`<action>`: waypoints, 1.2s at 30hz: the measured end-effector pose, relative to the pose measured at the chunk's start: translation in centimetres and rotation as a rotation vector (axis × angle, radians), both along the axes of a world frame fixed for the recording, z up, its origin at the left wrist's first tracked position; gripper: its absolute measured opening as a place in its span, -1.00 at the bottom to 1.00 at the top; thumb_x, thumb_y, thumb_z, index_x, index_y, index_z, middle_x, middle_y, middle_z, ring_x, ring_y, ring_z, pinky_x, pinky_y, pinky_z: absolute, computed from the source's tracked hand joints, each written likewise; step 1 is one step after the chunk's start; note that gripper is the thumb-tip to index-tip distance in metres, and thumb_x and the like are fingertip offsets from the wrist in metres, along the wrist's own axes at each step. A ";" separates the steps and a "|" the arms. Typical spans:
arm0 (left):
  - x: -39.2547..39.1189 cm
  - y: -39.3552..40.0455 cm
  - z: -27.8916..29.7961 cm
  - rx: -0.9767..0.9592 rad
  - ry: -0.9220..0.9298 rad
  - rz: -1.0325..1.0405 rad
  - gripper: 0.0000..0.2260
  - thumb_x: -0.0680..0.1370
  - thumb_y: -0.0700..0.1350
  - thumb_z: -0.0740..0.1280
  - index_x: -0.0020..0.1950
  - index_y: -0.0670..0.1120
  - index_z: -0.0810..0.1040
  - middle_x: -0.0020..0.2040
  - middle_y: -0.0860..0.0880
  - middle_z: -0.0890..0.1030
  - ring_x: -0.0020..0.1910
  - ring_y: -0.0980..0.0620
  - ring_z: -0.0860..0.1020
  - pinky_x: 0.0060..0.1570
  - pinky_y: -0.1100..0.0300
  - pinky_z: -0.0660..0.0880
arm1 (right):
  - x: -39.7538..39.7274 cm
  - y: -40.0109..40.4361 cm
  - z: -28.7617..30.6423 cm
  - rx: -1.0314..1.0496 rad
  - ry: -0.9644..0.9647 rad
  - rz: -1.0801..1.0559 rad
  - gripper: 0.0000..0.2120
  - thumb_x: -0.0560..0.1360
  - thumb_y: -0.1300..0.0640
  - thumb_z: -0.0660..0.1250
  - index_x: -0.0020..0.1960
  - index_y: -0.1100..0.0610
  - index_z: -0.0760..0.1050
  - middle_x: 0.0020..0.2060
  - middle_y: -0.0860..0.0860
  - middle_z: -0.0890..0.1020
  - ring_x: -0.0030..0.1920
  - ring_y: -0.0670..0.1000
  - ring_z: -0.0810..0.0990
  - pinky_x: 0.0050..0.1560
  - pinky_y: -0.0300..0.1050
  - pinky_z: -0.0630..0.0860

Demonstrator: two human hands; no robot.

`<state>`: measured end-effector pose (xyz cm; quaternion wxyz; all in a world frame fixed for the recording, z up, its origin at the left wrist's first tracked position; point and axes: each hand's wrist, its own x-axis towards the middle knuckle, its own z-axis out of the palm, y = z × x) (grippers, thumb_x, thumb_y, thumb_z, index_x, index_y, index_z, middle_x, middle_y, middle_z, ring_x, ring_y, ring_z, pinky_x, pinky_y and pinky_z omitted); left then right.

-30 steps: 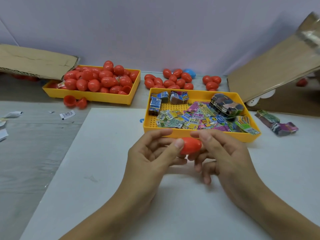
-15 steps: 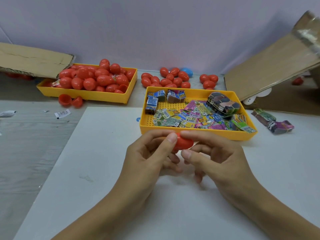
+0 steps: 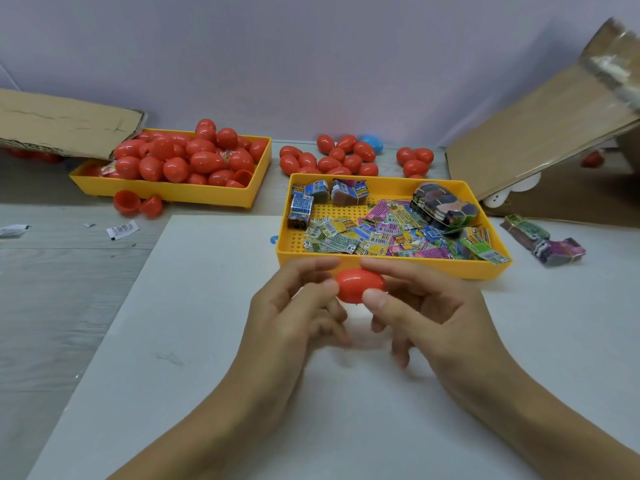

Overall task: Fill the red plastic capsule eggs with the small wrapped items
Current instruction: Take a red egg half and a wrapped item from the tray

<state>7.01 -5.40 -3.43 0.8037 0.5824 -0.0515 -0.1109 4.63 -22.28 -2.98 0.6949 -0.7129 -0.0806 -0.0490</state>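
Note:
A closed red capsule egg (image 3: 360,285) lies sideways between both hands, just in front of the near yellow tray (image 3: 388,265). My left hand (image 3: 294,313) pinches its left end with thumb and forefinger. My right hand (image 3: 426,306) grips its right end, thumb in front and forefinger over the top. The tray holds several small colourful wrapped items (image 3: 391,233) and banded bundles (image 3: 445,206). What is inside the egg cannot be seen.
A second yellow tray (image 3: 173,190) at the back left is heaped with red eggs (image 3: 194,157). Two open egg halves (image 3: 138,203) lie before it. Loose red eggs (image 3: 332,157) and a blue one (image 3: 372,143) sit behind. Cardboard flaps (image 3: 540,133) lean right and left; wrapped bundles (image 3: 543,242) lie right.
The egg has shifted slightly rightward between my hands, and my right thumb now sits in front of it. Both hands keep their hold.

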 end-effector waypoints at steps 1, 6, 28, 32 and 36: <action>0.0 0.0 0.1 0.003 0.021 -0.013 -0.69 0.39 0.01 0.43 0.02 -0.17 0.65 -0.23 -0.25 0.53 -0.38 -0.06 0.53 -0.40 0.12 0.52 | 0.0 0.0 0.0 -0.019 -0.008 0.017 -0.69 0.40 0.04 0.48 0.14 -0.14 0.66 -0.18 -0.05 0.68 -0.28 -0.02 0.61 -0.52 -0.14 0.48; -0.2 -0.1 0.0 0.059 -0.041 0.034 -0.82 0.42 0.01 0.47 -0.10 -0.07 0.70 -0.21 -0.21 0.67 -0.35 -0.06 0.63 -0.29 0.11 0.60 | -0.1 0.0 0.1 0.006 0.000 0.075 -0.61 0.40 0.07 0.44 0.22 -0.16 0.62 -0.07 -0.05 0.68 -0.21 0.00 0.64 -0.48 -0.12 0.51; 0.0 0.2 -0.4 0.004 -0.118 -0.022 -0.72 0.37 -0.06 0.51 0.07 -0.05 0.70 0.03 -0.15 0.71 0.05 -0.12 0.69 0.04 0.12 0.61 | 0.0 0.1 -0.1 0.051 0.001 -0.033 -0.71 0.39 0.03 0.47 0.11 -0.08 0.67 -0.20 0.05 0.69 -0.35 0.00 0.61 -0.55 -0.13 0.47; 0.0 0.2 -0.5 -0.005 -0.107 0.015 -0.71 0.36 -0.05 0.52 0.07 -0.04 0.70 0.04 -0.12 0.72 0.06 -0.09 0.69 0.01 0.18 0.60 | 0.1 -0.5 -0.1 -0.341 -0.244 -0.235 -0.69 0.42 -0.07 0.48 0.13 -0.02 0.65 -0.17 -0.09 0.66 -0.18 0.00 0.61 -0.39 -0.09 0.54; 0.0 0.1 -0.4 -0.006 -0.090 0.057 -0.69 0.33 -0.03 0.54 0.04 -0.04 0.70 0.01 -0.10 0.72 0.02 -0.08 0.70 -0.03 0.20 0.60 | 1.1 -1.6 0.1 -0.864 -0.528 -0.460 -0.61 0.49 -0.14 0.36 0.14 0.12 0.64 0.02 0.00 0.62 0.11 0.04 0.51 0.12 -0.18 0.42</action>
